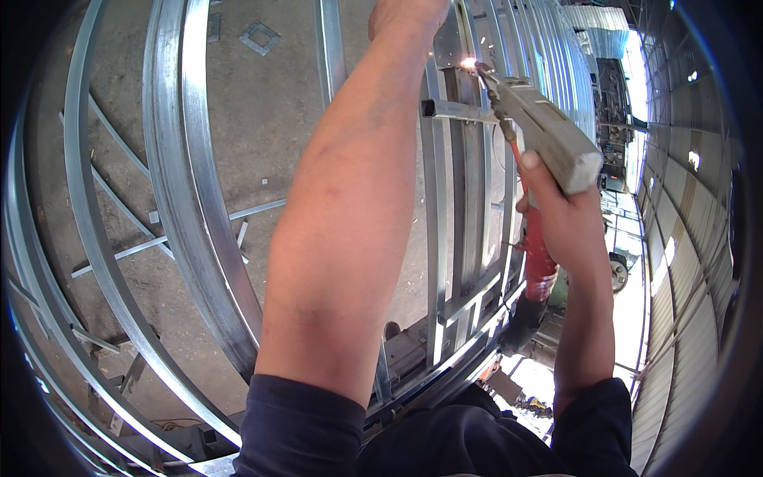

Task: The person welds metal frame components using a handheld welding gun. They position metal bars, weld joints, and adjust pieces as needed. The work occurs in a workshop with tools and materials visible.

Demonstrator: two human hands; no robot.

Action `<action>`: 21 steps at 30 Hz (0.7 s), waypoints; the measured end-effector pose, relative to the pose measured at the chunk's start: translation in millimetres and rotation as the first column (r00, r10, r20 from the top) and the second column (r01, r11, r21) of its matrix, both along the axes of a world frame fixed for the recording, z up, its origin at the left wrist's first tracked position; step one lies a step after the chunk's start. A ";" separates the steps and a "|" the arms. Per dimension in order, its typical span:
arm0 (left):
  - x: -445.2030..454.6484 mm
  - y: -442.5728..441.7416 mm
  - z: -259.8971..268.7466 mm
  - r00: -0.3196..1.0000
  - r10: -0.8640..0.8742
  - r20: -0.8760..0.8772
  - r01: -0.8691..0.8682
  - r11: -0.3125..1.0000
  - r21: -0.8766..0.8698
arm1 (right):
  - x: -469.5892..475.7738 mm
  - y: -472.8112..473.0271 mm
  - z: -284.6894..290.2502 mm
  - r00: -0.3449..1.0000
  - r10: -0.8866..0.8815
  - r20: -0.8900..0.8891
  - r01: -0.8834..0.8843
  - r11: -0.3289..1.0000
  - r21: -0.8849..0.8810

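My right hand (563,217) is closed around the red grip of a welding torch (539,250). A long pale rectangular block or box (548,131) lies along the torch, above my thumb; how it is attached cannot be told. At the torch's tip a bright arc (469,62) throws sparks beside metal profiles. Just below it, a short square steel tube (456,110) crosses the long bars, its dark end facing left. My left arm stretches across the frame to the top edge, where my left hand (408,15) is partly cut off; its fingers are hidden.
Long shiny metal profiles (173,149) run along the left over a dusty concrete floor (250,119). Loose strips (119,253) and a square plate with a square opening (260,39) lie on the floor. Closely spaced bars (551,53) fill the upper right. A corrugated wall (691,286) stands at right.
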State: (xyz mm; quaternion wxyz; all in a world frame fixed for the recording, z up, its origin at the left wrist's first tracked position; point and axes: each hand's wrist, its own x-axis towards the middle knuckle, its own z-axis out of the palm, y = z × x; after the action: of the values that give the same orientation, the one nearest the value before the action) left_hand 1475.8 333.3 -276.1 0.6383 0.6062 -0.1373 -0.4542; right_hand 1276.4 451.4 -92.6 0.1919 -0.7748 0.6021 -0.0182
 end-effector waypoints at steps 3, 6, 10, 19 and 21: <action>7.0 13.1 13.7 0.999 -0.006 0.034 0.003 0.997 0.081 | -4.4 12.8 9.0 0.998 0.037 0.057 -0.035 0.999 -0.038; 10.2 15.1 10.6 0.999 -0.012 0.041 0.009 0.996 0.085 | -1.4 12.4 12.2 0.996 0.079 0.045 -0.077 0.996 -0.051; 10.5 13.5 9.2 0.998 -0.038 0.045 0.033 0.995 0.097 | -1.1 6.3 8.3 0.999 0.011 0.036 -0.012 1.000 0.006; 0.4 26.1 27.0 0.987 -0.115 0.114 0.093 0.979 0.183 | -11.2 5.2 10.6 0.998 -0.011 0.059 0.010 0.999 0.033; 0.8 26.8 26.1 0.962 0.008 0.274 -0.073 0.972 0.225 | -15.1 7.1 14.1 0.996 0.005 0.085 -0.006 1.000 0.014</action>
State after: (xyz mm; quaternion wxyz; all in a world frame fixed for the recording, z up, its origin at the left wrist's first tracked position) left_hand 1476.6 360.1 -250.1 0.5472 0.7359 -0.1566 -0.3667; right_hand 1261.3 458.5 -78.4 0.2227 -0.7735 0.5915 -0.0463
